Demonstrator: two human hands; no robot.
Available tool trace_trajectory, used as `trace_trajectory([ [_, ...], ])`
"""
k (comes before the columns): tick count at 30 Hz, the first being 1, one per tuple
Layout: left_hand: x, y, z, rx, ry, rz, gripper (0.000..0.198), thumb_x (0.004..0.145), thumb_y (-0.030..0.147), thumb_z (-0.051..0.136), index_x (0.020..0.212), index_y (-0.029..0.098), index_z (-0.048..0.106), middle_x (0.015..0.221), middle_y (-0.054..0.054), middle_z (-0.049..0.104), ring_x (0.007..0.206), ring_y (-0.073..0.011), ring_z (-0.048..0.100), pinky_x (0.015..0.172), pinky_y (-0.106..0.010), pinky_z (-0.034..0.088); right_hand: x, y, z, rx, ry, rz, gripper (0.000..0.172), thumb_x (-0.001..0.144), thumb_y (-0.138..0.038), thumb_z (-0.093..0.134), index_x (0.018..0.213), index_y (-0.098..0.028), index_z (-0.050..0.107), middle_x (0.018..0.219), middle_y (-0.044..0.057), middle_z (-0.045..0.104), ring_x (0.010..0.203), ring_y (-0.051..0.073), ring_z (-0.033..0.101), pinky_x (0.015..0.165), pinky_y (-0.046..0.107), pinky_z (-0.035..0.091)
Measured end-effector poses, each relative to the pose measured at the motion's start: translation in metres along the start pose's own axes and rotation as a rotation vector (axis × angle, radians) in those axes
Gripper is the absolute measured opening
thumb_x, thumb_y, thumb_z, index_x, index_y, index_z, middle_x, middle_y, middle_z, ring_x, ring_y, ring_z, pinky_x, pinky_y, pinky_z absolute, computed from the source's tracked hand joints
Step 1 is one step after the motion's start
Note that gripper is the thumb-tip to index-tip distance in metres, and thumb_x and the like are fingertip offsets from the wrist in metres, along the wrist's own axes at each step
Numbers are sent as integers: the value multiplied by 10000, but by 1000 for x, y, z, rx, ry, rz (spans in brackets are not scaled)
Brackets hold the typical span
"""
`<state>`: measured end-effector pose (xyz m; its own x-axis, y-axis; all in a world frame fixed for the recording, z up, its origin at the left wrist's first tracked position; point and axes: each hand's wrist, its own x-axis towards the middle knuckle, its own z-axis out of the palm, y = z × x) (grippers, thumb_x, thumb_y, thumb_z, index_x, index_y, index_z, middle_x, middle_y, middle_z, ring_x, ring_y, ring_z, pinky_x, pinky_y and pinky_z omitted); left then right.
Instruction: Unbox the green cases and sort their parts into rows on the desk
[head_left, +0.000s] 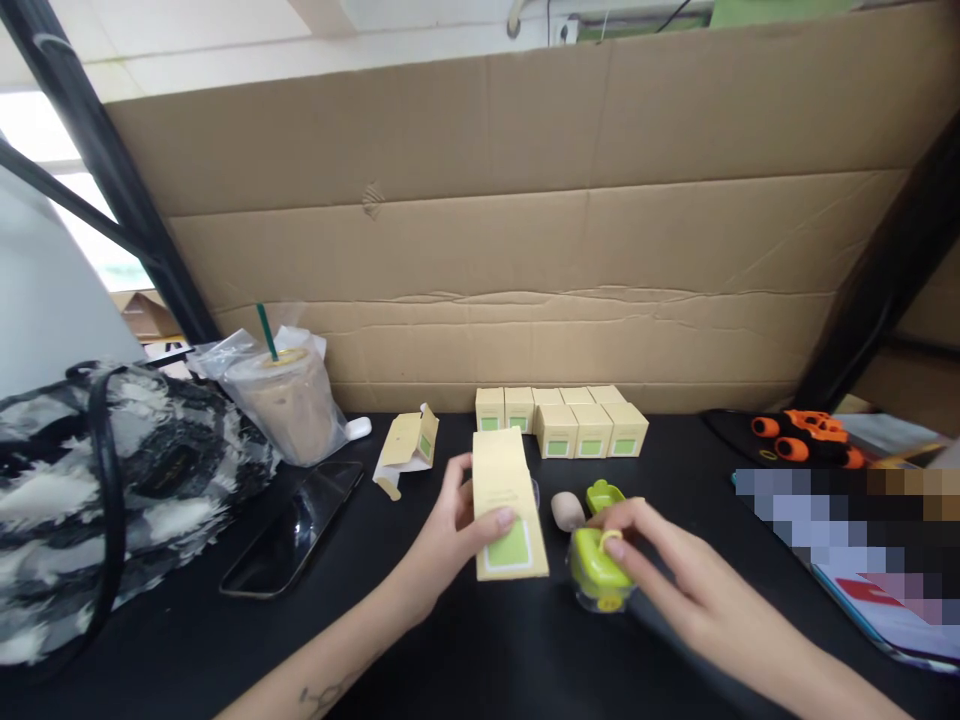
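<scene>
My left hand (459, 530) is closed around a small cream box (504, 490) with a green label, its thumb pressed on the front near the label. In my right hand (660, 560) is a small clear container with a lime-green lid (600, 562), pinched at a pale yellow ring on top. Behind that lid lie a pinkish-beige rounded piece (568, 511) and a lime-green piece (603, 494). Beyond my hands, several closed cream boxes (592, 435) stand grouped. To the left, an opened cream box (409, 445) lies with its flaps out.
On the left are a black phone (292, 530), a bagged iced drink (292, 400) with a green straw, and a black-and-white bag (52, 500). An orange toy car (814, 435) and a flat printed item (862, 600) lie right. A cardboard wall (525, 250) stands behind.
</scene>
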<state>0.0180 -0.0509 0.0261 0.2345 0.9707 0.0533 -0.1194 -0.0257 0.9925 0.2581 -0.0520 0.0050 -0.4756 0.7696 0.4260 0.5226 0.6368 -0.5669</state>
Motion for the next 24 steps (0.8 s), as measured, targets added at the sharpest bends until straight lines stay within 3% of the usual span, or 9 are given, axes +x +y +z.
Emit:
trace_trajectory([
  [3,1,-7,4,-55,19,-105,584,713,421,694,1078,217,286,1108,-107,584,973,-259,622,779,-375,513,-2,-4,9,-136,-74,-45,151,948,-215,366,887,-244,501,771,-6,635,675,156,632,612,280,538],
  [6,1,-12,5,-98,53,-117,592,687,472,700,1045,210,309,1042,-78,597,938,-250,630,751,-367,519,-2,-5,10,-286,2,-112,127,896,-213,445,996,-232,522,911,35,672,819,195,665,689,348,568],
  [10,3,-13,6,-188,38,-106,482,768,402,648,1063,208,320,1080,-76,584,982,-230,617,786,-360,512,-1,-13,9,-477,234,-453,416,809,-219,587,1212,-155,506,1201,136,610,1124,256,574,893,423,527],
  [12,2,-12,7,-205,-3,-115,444,805,377,626,1065,208,309,1117,-102,585,993,-231,618,770,-356,515,2,-19,10,-560,284,-648,386,828,-145,580,1211,-149,541,1163,101,646,1130,212,574,981,381,479],
  [14,-1,-11,9,-201,-41,-128,434,816,380,625,1054,206,307,1129,-121,592,994,-240,622,737,-349,523,5,-24,13,-635,288,-751,326,866,-87,523,1179,-155,584,1091,55,690,1092,166,597,1041,346,429],
  [18,-6,-11,14,-220,-76,-145,452,810,375,647,1044,204,300,1084,-120,628,966,-229,643,724,-340,536,6,-26,20,-602,332,-757,306,929,-91,384,1072,-148,648,986,60,727,994,154,638,980,302,478],
  [24,-9,-8,17,-289,-95,-151,400,835,365,623,1037,191,324,976,-103,674,818,-173,677,703,-312,545,-4,-22,26,-557,402,-678,322,938,-103,374,1102,-172,643,1039,59,720,1062,180,605,912,320,470],
])
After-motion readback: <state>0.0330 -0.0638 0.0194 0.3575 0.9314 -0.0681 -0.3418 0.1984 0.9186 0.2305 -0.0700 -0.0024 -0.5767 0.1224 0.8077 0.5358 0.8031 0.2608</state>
